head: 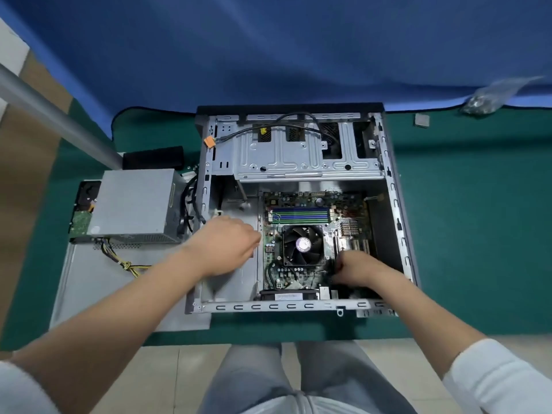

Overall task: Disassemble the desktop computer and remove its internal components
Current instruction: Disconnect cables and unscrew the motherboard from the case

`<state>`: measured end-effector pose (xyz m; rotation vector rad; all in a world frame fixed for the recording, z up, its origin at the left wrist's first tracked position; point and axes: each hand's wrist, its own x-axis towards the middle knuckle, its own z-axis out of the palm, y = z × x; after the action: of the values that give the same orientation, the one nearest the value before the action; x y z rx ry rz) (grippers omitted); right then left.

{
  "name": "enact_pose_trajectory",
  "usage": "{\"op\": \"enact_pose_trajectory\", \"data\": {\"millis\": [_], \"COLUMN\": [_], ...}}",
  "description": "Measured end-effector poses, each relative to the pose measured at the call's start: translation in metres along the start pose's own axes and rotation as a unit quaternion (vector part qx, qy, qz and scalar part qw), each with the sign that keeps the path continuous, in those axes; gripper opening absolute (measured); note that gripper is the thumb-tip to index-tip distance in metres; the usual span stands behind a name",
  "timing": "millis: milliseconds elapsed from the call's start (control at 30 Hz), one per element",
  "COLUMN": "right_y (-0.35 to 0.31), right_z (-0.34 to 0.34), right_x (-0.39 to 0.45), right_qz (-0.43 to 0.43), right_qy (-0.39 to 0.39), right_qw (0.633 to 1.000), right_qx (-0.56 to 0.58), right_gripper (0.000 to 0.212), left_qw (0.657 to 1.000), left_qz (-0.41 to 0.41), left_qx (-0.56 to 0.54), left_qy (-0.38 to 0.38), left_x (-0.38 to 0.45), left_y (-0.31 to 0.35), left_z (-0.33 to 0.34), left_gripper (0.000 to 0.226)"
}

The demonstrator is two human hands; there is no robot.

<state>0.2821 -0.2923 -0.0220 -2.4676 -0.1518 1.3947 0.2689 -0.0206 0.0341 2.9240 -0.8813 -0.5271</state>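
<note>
The open desktop case (397, 204) lies on its side on the green mat. Its motherboard (310, 201) sits inside with a black CPU fan (302, 245) in the middle and empty blue and green memory slots (300, 215) above it. My left hand (224, 246) hovers over the bare metal floor left of the board, fingers curled, blurred. My right hand (355, 268) is down at the board's lower right corner, fingers curled by dark parts there; what it holds is hidden. A metal drive cage (298, 156) with a black cable spans the case's far end.
A grey power supply (134, 201) with trailing wires rests on the removed side panel (89, 282) left of the case, beside a hard drive (82, 216). A small chip (421, 120) and a plastic bag of screws (484, 100) lie at the far right. Blue cloth hangs behind.
</note>
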Motion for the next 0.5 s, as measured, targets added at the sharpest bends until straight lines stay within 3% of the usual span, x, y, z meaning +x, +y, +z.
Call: {"op": "enact_pose_trajectory", "data": {"millis": [167,267,367,500], "right_y": [-0.009,-0.002,0.002,-0.008], "right_z": [0.006,0.002,0.003,0.003], "right_x": [0.003,0.005,0.005,0.005], "right_qz": [0.001,0.08,0.128,0.133], "right_qy": [-0.025,-0.058,-0.055,-0.058], "right_qw": [0.999,0.981,0.962,0.979], "right_qx": [0.023,0.165,0.235,0.143], "right_gripper": [0.014,0.02,0.025,0.028], "left_qw": [0.999,0.999,0.995,0.995], "left_qz": [0.011,-0.012,-0.008,-0.015], "left_qx": [0.041,-0.043,-0.08,-0.07], "left_qy": [-0.026,0.026,0.066,-0.063], "left_x": [-0.005,0.004,0.025,0.057], "left_y": [-0.002,0.012,0.034,0.055], "left_z": [0.013,0.021,0.029,0.039], "left_gripper": [0.032,0.026,0.044,0.069]}}
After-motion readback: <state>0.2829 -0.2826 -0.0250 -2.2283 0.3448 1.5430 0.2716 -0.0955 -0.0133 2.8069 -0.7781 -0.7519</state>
